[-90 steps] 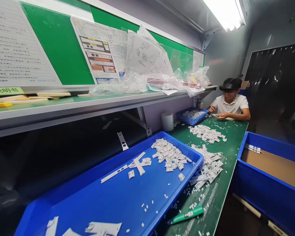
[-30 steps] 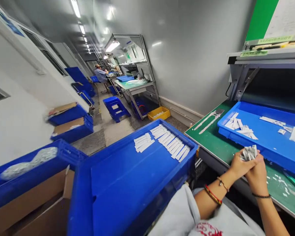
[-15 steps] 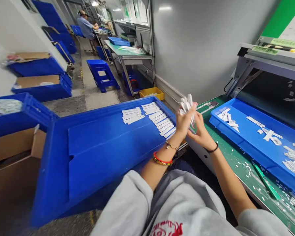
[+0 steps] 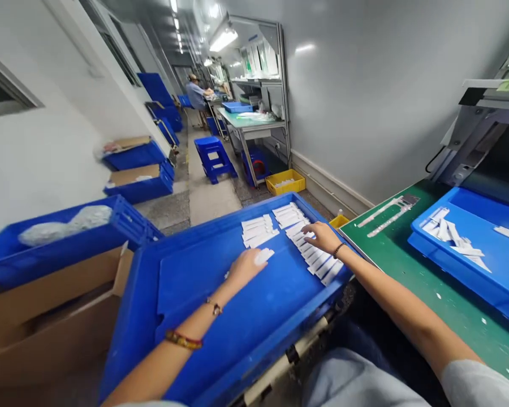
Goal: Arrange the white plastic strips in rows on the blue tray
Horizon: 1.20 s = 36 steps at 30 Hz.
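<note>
A wide blue bin (image 4: 195, 333) with a flat inner surface lies in front of me. My left hand (image 4: 244, 268) is low over its middle, fingers wrapped round a bunch of white strips (image 4: 264, 256) whose ends stick out to the right. Just beyond that hand, a short row of flat white strips (image 4: 257, 229) lies on the blue surface. A longer row of white strips (image 4: 316, 257) runs along the right side. Over this row is my right hand (image 4: 322, 236), fingers spread and curved at the strips; I see nothing held in it.
On the right, a green bench (image 4: 390, 249) carries a blue tray (image 4: 475, 282) with loose white pieces. At left stand a cardboard box (image 4: 59, 305) and a blue crate (image 4: 123, 226) with bagged contents. A blue stool (image 4: 214, 158) and a seated person (image 4: 196, 93) are farther off.
My hands were together round a bunch of white strips at the bin's right edge. Now they are apart: the left has moved left with strips, the right rests over the long row.
</note>
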Tool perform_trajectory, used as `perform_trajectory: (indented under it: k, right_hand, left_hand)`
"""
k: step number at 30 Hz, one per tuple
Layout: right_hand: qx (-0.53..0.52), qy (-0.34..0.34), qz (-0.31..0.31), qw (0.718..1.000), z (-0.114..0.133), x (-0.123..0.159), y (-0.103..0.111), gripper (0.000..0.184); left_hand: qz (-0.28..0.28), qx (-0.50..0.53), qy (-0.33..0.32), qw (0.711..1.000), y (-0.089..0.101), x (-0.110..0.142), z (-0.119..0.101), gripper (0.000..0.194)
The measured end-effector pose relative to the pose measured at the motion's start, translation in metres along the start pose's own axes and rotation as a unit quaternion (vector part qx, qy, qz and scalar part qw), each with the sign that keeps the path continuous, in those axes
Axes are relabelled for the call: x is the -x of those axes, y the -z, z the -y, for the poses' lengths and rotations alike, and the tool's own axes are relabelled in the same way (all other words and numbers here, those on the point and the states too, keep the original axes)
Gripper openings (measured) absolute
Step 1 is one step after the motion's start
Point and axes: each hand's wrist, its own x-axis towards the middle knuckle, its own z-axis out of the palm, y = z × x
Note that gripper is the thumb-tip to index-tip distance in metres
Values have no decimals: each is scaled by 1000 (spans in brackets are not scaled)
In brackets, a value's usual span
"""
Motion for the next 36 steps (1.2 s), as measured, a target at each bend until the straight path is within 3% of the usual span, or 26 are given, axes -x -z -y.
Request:
perform_trajectory:
  k: [6, 12, 18, 24, 29, 32, 36]
  right_hand:
    - [60, 1, 25, 998, 10, -117, -37, 21]
    - [62, 78, 49, 994, 16, -166, -67, 29]
    - [70, 112, 75, 988, 9, -185, -74, 22]
    - [78, 132, 64, 986, 5, -194, -75, 23]
    - [10, 148, 27, 989, -1, -179, -64, 23]
    - [-50, 184, 71, 979, -1, -167, -60, 18]
    - [-42, 208, 106, 972, 4, -161, -65, 14]
  left_hand:
    - [13, -116, -158, 981, -19, -15, -9, 22]
    - [78, -175, -214, 958, -22, -23, -35, 23]
    - [101, -142, -192, 966, -25, -26, -31, 23]
    - [101, -96, -199, 970, -26, -21, -21, 25]
    - [106, -68, -205, 971, -25, -18, -17, 36]
    - [109, -58, -200, 972, -25, -18, -17, 36]
    - [112, -55, -199, 972, -25, -17, -17, 35]
